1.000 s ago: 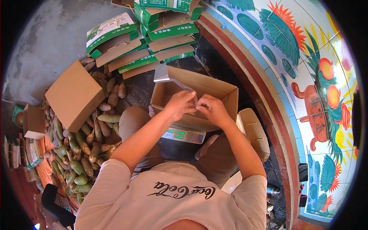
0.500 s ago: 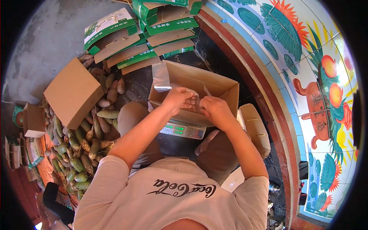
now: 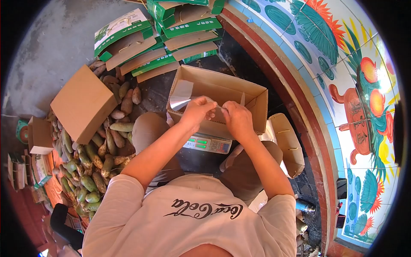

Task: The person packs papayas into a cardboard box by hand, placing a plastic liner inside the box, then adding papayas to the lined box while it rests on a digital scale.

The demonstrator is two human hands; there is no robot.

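Two bare hands are meeting at the near rim of an open brown corrugated cardboard box (image 3: 222, 88), which is sitting on a flat grey digital scale with green displays (image 3: 208, 144). The left hand (image 3: 198, 110) and the right hand (image 3: 236, 118) are each pinching, fingers closed tight, the edge of a clear plastic sheet (image 3: 181, 95) that is trailing over the box's left corner. Judging by this, the sheet is being pulled apart or spread. Doing it well is asking for a light, even pull from both pinches, with the film riding clear of the cardboard edge so it is not tearing. Counting: one open box, one scale, one sheet, and one closed brown carton (image 3: 81, 105) lying on a heap of green-brown tubers (image 3: 92, 158) too many to count. At least six flat green-and-white printed cartons (image 3: 122, 30) are fanning out beyond.
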